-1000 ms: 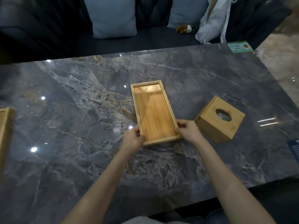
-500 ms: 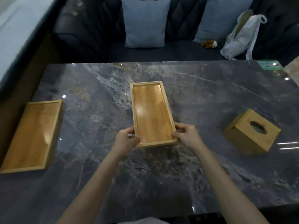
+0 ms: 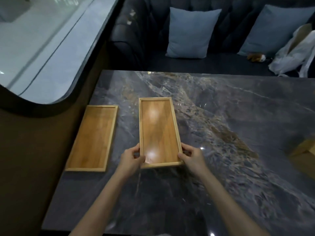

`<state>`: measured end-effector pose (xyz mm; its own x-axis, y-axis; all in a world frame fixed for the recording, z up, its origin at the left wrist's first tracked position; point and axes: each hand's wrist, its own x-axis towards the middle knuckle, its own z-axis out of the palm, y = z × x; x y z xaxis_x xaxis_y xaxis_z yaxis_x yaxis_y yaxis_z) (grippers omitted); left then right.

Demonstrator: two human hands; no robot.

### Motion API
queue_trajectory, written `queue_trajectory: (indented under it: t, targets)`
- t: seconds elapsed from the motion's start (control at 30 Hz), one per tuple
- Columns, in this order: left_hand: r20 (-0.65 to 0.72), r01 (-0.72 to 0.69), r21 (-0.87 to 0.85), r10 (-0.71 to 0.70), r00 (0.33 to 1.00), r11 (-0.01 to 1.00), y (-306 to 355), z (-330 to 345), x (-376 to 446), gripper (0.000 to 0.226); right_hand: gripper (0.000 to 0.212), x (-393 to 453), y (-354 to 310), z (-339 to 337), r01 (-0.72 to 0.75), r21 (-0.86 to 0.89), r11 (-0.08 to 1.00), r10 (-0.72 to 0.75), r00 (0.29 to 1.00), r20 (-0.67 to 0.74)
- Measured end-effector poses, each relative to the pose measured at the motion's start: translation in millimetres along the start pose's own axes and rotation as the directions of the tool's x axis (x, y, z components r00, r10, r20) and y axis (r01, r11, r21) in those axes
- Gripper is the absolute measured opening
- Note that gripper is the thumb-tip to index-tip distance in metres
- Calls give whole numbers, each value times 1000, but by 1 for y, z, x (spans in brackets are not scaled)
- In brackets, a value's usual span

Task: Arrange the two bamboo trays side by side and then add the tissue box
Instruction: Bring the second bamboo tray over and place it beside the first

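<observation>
A long bamboo tray (image 3: 158, 130) lies lengthwise in front of me on the dark marble table (image 3: 221, 133). My left hand (image 3: 132, 159) grips its near left corner and my right hand (image 3: 191, 157) grips its near right corner. A second bamboo tray (image 3: 92, 137) lies at the table's left edge, roughly parallel to the first, with a gap of bare table between them. The bamboo tissue box (image 3: 305, 150) shows only partly at the right edge of the view.
A dark sofa (image 3: 144, 48) runs behind the table with two blue cushions (image 3: 189, 33), a small plush toy (image 3: 255, 57) and a white bag (image 3: 293, 55). A curved window ledge (image 3: 42, 108) borders the table's left side.
The held tray has moved left across the table toward the second tray, both hands still on it. The view has swung left, so the tissue box now sits at the right edge.
</observation>
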<state>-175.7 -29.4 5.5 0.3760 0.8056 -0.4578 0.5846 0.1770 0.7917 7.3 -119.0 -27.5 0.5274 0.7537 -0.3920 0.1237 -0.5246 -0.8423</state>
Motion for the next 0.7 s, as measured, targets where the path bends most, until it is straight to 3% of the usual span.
queue_trajectory:
  t: [0.4, 0.7]
  targets:
    - [90, 126, -37, -122, 988, 991, -45, -56, 15, 48, 45, -2, -13, 76, -33, -30, 999, 33, 999, 20]
    - [103, 116, 24, -118, 988, 993, -66, -68, 30, 48, 40, 0, -10, 97, -63, 38, 997, 62, 998, 19]
